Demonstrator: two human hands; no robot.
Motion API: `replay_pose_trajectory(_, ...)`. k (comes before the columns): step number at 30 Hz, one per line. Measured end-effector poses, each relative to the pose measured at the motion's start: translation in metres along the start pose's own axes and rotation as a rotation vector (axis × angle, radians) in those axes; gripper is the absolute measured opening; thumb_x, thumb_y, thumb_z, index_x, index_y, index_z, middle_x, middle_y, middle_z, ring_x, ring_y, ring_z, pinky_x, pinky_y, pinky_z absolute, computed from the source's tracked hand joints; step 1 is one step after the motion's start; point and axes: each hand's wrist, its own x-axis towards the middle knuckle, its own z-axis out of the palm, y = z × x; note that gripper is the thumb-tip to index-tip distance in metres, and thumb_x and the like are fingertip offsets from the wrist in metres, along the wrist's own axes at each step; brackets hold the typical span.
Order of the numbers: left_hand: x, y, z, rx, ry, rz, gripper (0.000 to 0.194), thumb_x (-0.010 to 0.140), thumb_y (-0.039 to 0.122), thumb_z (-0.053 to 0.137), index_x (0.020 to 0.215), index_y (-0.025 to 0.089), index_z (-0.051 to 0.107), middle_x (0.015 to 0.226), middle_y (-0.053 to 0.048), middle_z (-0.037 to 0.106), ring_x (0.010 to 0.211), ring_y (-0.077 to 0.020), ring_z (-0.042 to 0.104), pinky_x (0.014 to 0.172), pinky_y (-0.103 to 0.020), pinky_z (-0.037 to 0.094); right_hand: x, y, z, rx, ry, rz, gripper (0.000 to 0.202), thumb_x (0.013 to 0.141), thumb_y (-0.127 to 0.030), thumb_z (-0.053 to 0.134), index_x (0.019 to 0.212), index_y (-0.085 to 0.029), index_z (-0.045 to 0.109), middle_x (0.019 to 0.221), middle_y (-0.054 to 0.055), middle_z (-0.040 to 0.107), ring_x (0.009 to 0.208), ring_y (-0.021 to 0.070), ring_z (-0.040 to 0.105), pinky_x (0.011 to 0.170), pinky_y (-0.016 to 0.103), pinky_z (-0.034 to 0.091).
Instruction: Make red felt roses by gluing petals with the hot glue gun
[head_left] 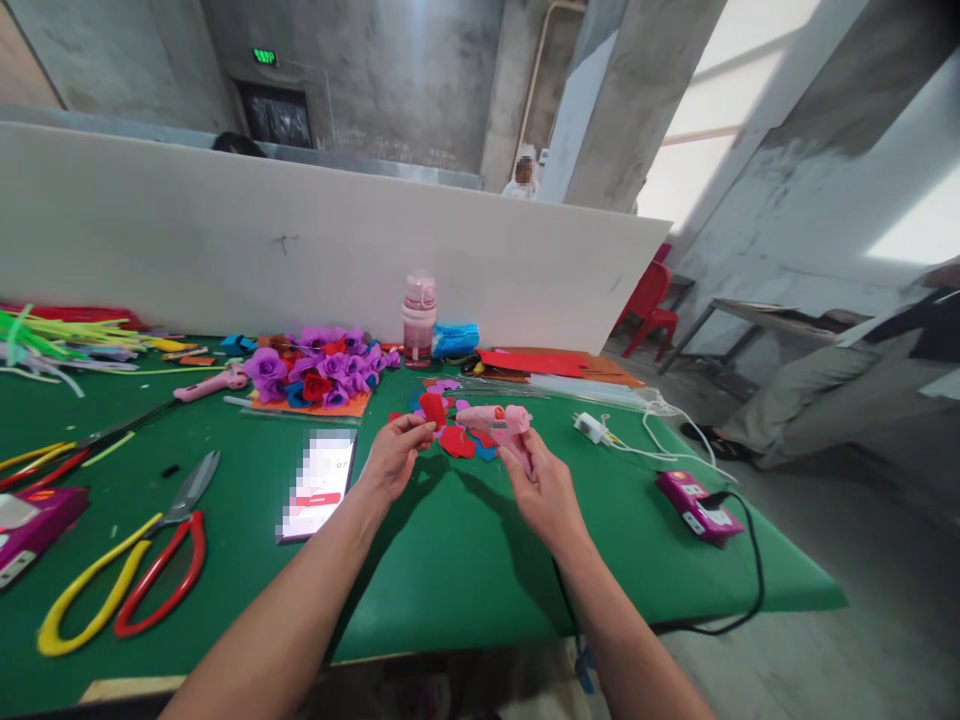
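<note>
Your left hand (394,455) pinches a small red petal piece (433,407) between thumb and fingertips, fingers closed on it, just above the green bench (450,560). Your right hand (544,490) is wrapped around the grip of a pink glue gun (495,420), closed tight on it, with the gun's nozzle pointing toward 9 o'clock at the petal piece. The nozzle tip and the piece sit just beside each other; whether they touch cannot be told. The two hands are near one another but apart.

Directly under and behind the gun, at 12 o'clock from your hands, lies a scatter of cut petals (459,440) in red, blue and purple. At 9 o'clock from your left hand a phone (319,483) lies flat on the bench. Farther out at 8 o'clock are large scissors (127,580) with yellow and red handles. At 11 o'clock a heap of finished purple roses (322,365) rests on an orange sheet, with a pink bottle (418,320) standing upright at 12 o'clock against the white partition (225,240). At 3 o'clock from your right hand a magenta box (697,507) lies near the bench edge, a black cable beside it.
</note>
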Motion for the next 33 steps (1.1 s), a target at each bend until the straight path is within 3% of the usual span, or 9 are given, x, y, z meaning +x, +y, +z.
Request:
replay_pose_trajectory(7,0.0,0.002,-0.003,-0.101,-0.035,-0.143,0.026,0.05,0.023,0.079,0.066,0.015,0.06,0.062,0.001,0.062,0.057,-0.0085,0.055,0.055,-0.022,0.038,0.002,0.013,-0.012,0.773,-0.069,0.389,0.029,0.073,-0.04,0.06,0.09,-0.02,0.048,0.071,-0.001,0.06,0.043,0.006,0.04,0.039,0.019,0.037)
replay_pose_trajectory(11,-0.001,0.002,-0.005,-0.128,-0.063,-0.172,0.024,0.055,0.023,0.078,0.07,0.014,0.06,0.065,0.001,0.062,0.057,-0.0082,0.056,0.055,-0.021,0.041,0.001,0.042,-0.031,0.904,-0.029,0.527,0.036,0.063,-0.036,0.072,0.088,-0.02,0.051,0.076,0.0,0.063,0.043,0.0043,0.04,0.038,0.017,0.037)
replay_pose_trajectory(15,-0.002,0.003,-0.005,-0.14,-0.069,-0.164,0.024,0.056,0.022,0.077,0.071,0.014,0.06,0.065,0.002,0.062,0.056,-0.0074,0.056,0.053,-0.02,0.041,0.001,0.088,-0.049,0.699,0.027,0.67,0.035,0.058,-0.041,0.075,0.076,-0.019,0.056,0.054,-0.003,0.055,0.044,0.0083,0.047,0.043,0.02,0.043)
replay_pose_trajectory(18,-0.002,0.003,-0.005,-0.148,-0.063,-0.165,0.025,0.056,0.022,0.077,0.071,0.014,0.059,0.063,0.002,0.061,0.056,-0.0075,0.056,0.053,-0.02,0.041,0.0,0.116,-0.055,0.309,0.058,0.593,0.034,0.065,-0.051,0.063,0.069,-0.018,0.056,0.048,-0.004,0.049,0.042,0.0096,0.045,0.042,0.021,0.037)
replay_pose_trajectory(21,-0.002,0.003,-0.004,-0.141,-0.048,-0.171,0.026,0.055,0.022,0.078,0.071,0.014,0.059,0.062,0.002,0.061,0.055,-0.0079,0.057,0.053,-0.02,0.041,-0.001,0.129,-0.059,-0.152,-0.054,0.499,0.037,0.076,-0.052,0.047,0.066,-0.018,0.057,0.047,-0.002,0.05,0.046,0.0135,0.049,0.045,0.023,0.033)
replay_pose_trajectory(24,-0.002,0.004,-0.004,-0.124,-0.024,-0.166,0.027,0.054,0.022,0.078,0.07,0.015,0.057,0.061,0.003,0.061,0.055,-0.0081,0.057,0.053,-0.02,0.04,-0.003,0.121,-0.063,-0.494,-0.082,0.442,0.035,0.078,-0.046,0.044,0.068,-0.018,0.06,0.06,0.006,0.059,0.062,0.0197,0.057,0.055,0.026,0.037)
replay_pose_trajectory(27,-0.002,0.003,-0.003,-0.096,-0.006,-0.148,0.028,0.053,0.023,0.078,0.069,0.014,0.057,0.06,0.002,0.061,0.055,-0.0076,0.056,0.053,-0.02,0.039,0.005,0.093,-0.054,-0.613,0.134,0.332,0.035,0.076,-0.045,0.048,0.086,-0.015,0.063,0.085,0.015,0.062,0.083,0.0266,0.057,0.067,0.033,0.04)
replay_pose_trajectory(30,-0.001,0.003,-0.003,-0.073,0.028,-0.113,0.029,0.052,0.023,0.079,0.07,0.014,0.058,0.062,0.002,0.062,0.055,-0.0069,0.055,0.053,-0.019,0.038,0.027,0.054,-0.019,-0.187,0.162,0.142,0.035,0.078,-0.044,0.043,0.089,-0.016,0.063,0.092,0.012,0.063,0.09,0.0242,0.055,0.077,0.035,0.04)
replay_pose_trajectory(33,0.001,0.004,-0.006,-0.07,0.053,-0.062,0.029,0.051,0.023,0.079,0.071,0.014,0.059,0.063,0.003,0.061,0.054,-0.006,0.054,0.054,-0.019,0.038,0.051,0.02,0.037,0.519,-0.012,0.214,0.028,0.073,-0.041,0.051,0.085,-0.02,0.065,0.091,0.007,0.066,0.085,0.0196,0.057,0.076,0.032,0.042)
